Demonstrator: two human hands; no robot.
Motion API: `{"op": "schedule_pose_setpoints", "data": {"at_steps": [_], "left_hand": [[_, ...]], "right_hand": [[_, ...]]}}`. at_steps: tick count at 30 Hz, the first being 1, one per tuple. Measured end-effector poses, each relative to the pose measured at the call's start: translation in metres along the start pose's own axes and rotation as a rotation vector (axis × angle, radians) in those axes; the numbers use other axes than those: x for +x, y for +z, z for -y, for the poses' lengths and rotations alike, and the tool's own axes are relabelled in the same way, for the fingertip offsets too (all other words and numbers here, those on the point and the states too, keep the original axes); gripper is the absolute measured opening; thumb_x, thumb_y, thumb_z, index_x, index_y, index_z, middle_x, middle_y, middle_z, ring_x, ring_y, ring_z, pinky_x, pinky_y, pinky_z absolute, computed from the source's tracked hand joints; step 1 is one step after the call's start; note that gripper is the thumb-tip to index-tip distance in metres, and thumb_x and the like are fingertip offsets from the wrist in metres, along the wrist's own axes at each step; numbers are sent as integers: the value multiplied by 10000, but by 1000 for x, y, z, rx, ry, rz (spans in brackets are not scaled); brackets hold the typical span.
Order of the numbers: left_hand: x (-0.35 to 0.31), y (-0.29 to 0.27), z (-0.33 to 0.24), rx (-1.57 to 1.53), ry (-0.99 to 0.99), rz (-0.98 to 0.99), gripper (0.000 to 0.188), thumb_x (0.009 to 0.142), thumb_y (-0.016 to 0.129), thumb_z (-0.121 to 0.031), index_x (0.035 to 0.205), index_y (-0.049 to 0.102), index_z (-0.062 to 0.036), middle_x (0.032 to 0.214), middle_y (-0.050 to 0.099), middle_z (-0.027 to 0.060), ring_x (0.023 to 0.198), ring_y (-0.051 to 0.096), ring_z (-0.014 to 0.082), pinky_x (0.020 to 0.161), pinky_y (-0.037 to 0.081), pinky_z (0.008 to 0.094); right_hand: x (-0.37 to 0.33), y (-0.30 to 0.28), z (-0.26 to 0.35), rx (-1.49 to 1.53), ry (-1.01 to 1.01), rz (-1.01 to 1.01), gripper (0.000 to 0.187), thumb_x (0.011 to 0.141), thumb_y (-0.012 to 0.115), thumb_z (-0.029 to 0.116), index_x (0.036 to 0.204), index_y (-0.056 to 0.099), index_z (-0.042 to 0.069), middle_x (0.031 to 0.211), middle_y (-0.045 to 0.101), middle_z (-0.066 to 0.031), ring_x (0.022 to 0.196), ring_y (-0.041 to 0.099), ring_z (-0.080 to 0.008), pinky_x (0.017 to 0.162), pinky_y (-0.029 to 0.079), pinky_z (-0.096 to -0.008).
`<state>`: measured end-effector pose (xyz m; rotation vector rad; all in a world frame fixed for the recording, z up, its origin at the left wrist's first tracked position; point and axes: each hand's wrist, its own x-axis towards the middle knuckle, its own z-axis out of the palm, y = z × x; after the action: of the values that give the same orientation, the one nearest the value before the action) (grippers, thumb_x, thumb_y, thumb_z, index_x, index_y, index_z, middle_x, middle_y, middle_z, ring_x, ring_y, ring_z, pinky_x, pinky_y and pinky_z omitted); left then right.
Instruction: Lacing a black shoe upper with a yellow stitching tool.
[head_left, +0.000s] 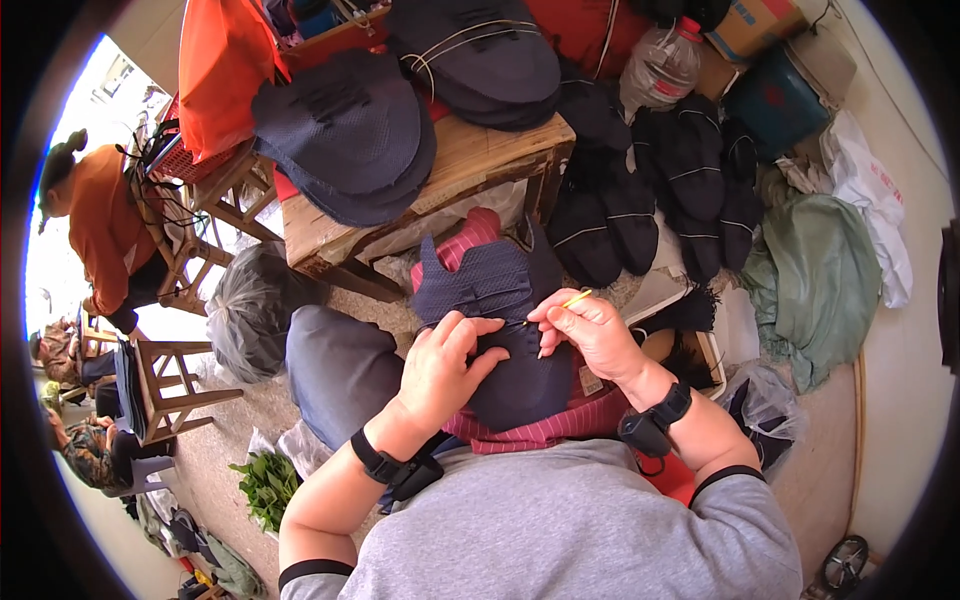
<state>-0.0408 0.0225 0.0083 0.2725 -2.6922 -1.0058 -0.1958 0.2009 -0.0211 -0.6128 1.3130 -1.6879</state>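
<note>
On my lap lies a dark navy quilted fabric piece [520,370], shaped like a shoe sole at its near end, with narrow strips at its far end. My left hand [450,365] rests on its left side, thumb and forefinger apart and touching the cloth. In my right hand [590,330] is a thin yellow stick-like tool [577,298], pinched between the fingers. Its dark tip meets the cloth near my left forefinger; its exact kind is unclear. Beneath the piece is striped dark red cloth [535,432].
Ahead stands a wooden bench [480,165] with stacked navy sole-shaped pieces [345,130]. Tied dark bundles [605,220] and a green cloth sack [815,270] lie to the right. A grey plastic bag [255,310] sits left. A person in orange [105,215] is farther left.
</note>
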Motion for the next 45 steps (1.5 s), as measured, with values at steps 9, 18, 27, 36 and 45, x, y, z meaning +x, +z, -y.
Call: {"op": "schedule_pose_setpoints", "data": {"at_steps": [9,18,27,36,45], "left_hand": [[0,0,1,-62,10,-21,318,766,815,-177,1060,711,-114,768,534,26,669,581,190,616,484,332],[1,1,7,-114,44,-45,318,736,835,-130,1031,724,-93,748,522,44,658,576,200,590,492,330],[4,-6,11,-92,38,-16,345,731,842,-154,1040,703,-91,732,497,38,619,538,205,571,461,334],[-16,-9,13,199,98,-170,661,586,916,-338,1177,667,-177,1161,509,73,1102,479,278,979,332,435],[-19,-6,18,110,30,-151,613,642,891,-355,1187,656,-205,1197,479,71,1133,463,288,1033,313,461]], "right_hand": [[-9,-9,-13,358,88,27,249,1035,558,194,1098,671,-18,874,641,-45,752,662,-127,736,597,-313],[-20,-5,-9,272,43,10,256,1037,552,185,1093,666,-38,861,609,-45,734,656,-138,723,601,-324],[-9,-13,21,-195,-378,-88,278,1052,522,261,1018,666,25,849,612,-50,939,635,-215,1135,374,-432],[5,-15,20,358,-83,-6,299,1085,436,268,1034,600,24,606,332,60,504,325,-47,497,360,-232],[-5,-177,35,-39,-229,-738,279,1070,482,280,1078,608,31,618,333,80,467,274,-11,407,203,-198]]}}
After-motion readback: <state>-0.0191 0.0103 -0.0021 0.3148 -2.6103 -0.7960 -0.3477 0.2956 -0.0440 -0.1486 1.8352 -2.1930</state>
